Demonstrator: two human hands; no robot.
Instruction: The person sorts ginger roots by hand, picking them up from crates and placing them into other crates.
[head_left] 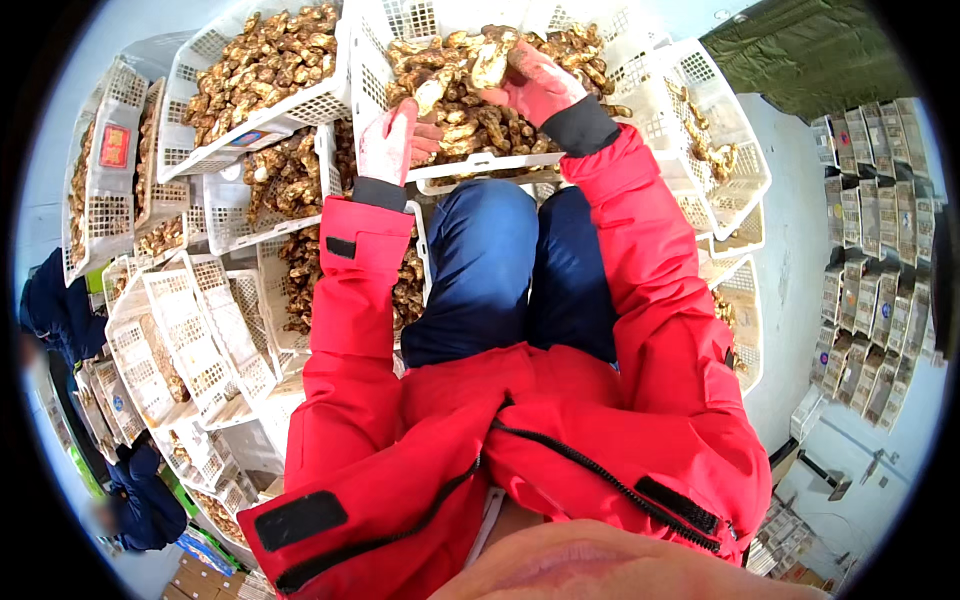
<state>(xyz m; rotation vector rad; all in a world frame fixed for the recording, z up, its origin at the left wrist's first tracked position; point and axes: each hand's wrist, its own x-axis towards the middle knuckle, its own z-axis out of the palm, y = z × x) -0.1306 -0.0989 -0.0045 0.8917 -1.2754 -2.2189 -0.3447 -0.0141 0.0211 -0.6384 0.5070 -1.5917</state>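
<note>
White crate (486, 163): piece (490, 64) (pale) in right grip (545, 88)

A dark green tarp (815, 55) borders pale floor (788, 300).

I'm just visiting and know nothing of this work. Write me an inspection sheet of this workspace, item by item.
Surface: a white perforated crate before the person's knees; no table seen.
Job's things: many brown, knobbly pieces in that crate; one larger pale piece.
Clutter: more white crates, including a heaped one at upper left.
Hands: right hand holds the larger pale piece; left hand is open over the crate's near left side, contact unclear.
Cables: nothing seen clearly.
Surroundings: two people in dark clothing at left; dark green cover at upper right.
</note>
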